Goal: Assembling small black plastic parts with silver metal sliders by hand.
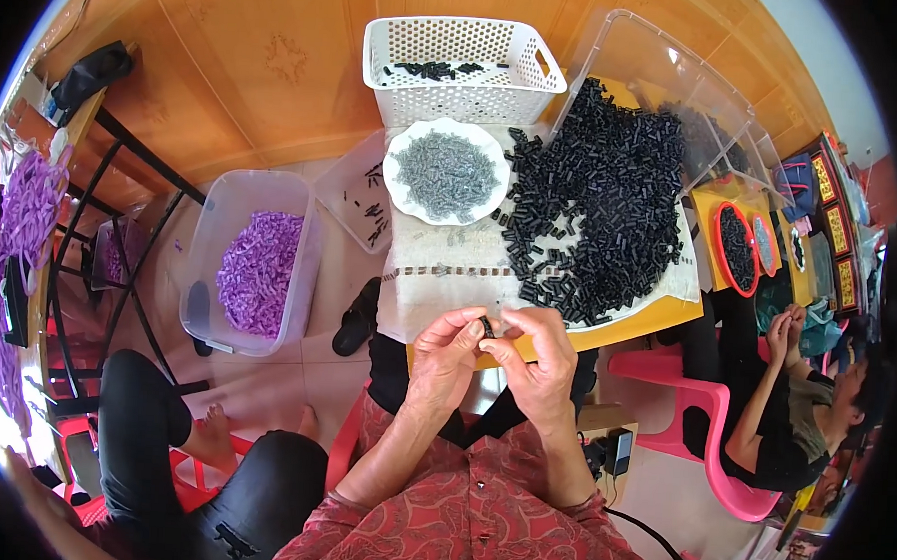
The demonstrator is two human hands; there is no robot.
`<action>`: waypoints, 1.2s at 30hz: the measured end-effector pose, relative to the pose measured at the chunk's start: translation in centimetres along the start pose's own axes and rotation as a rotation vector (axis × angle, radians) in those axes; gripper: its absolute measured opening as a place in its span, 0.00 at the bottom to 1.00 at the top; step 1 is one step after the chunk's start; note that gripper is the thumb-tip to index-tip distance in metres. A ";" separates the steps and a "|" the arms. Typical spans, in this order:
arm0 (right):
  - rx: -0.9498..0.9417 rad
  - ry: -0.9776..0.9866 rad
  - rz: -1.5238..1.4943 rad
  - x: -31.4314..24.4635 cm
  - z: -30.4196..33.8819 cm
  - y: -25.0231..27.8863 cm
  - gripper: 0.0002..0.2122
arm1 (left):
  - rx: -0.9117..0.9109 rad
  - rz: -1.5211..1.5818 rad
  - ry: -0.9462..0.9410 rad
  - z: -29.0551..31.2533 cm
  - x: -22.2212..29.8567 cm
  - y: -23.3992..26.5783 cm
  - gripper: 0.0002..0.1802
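Note:
Above the table's near edge, my left hand (443,368) pinches a small black cylindrical piece (487,328) between thumb and forefinger. My right hand (545,366) is close beside it, thumb and forefinger drawn together; whatever they grip is too small to make out. Just beyond my hands lies a white cloth (428,297). A big heap of similar black pieces (622,198) covers the table's right side. Farther off, a scalloped white plate (396,196) bears many small clear pieces (446,172).
Behind the plate stands a white perforated basket (416,105) with some black pieces. On the left, a translucent bin (197,259) holds purple pieces. A large clear container (698,71) rises behind the heap. Another person (793,415) sits right; someone's legs (143,407) are at left.

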State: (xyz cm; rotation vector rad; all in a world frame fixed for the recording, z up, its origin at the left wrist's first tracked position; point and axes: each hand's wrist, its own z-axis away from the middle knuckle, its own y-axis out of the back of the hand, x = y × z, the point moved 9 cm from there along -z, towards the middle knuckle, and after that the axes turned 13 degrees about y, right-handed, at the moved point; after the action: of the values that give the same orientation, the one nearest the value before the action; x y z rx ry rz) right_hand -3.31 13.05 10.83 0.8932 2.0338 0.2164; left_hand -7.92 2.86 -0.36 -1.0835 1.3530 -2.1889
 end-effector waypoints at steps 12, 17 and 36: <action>-0.144 0.149 -0.060 -0.1 -0.5 -0.9 0.20 | -0.063 0.179 0.181 -0.5 -1.9 -0.4 0.17; -0.141 0.139 -0.055 0.2 -0.2 -0.8 0.18 | -0.062 0.137 0.222 -0.7 -2.3 -0.2 0.15; -0.011 0.170 0.025 0.6 0.4 0.5 0.13 | -0.187 -0.088 0.102 -0.8 -2.6 -0.3 0.22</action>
State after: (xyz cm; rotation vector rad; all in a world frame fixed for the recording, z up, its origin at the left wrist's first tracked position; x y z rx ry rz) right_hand -2.92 13.79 10.42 0.9199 2.1764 0.3268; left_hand -6.78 5.13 -1.43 -1.1305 1.6110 -2.2428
